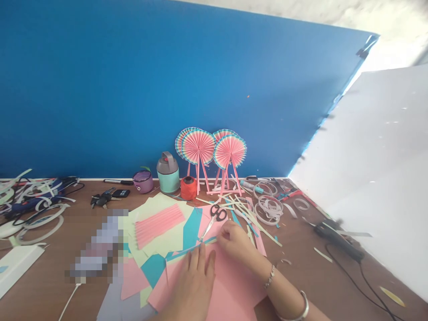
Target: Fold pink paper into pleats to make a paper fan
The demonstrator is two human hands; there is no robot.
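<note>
My left hand (194, 278) lies flat with its fingers stretched out on a pink paper sheet (234, 294). Along the sheet's far edge runs a blue and cream strip (177, 254), just beyond my left fingertips. At the right end of that edge, my right hand (236, 240) is closed, its fingers pinching the paper; the fingertips are partly hidden. Scissors (214, 216) with dark handles lie just beyond the hands. A pleated pink paper (158, 225) rests on pale green sheets (174, 203) to the left. Blue and pink paper pieces overlap beneath.
Pink round paper fans (199, 149) on stands lean near the blue panel (133, 89). A teal jar (168, 180), a red container (188, 189) and a purple cup (143, 182) stand beside them. Coiled paper strips (269, 207) and a corded black tool (337, 240) lie right; keys (103, 197) lie left.
</note>
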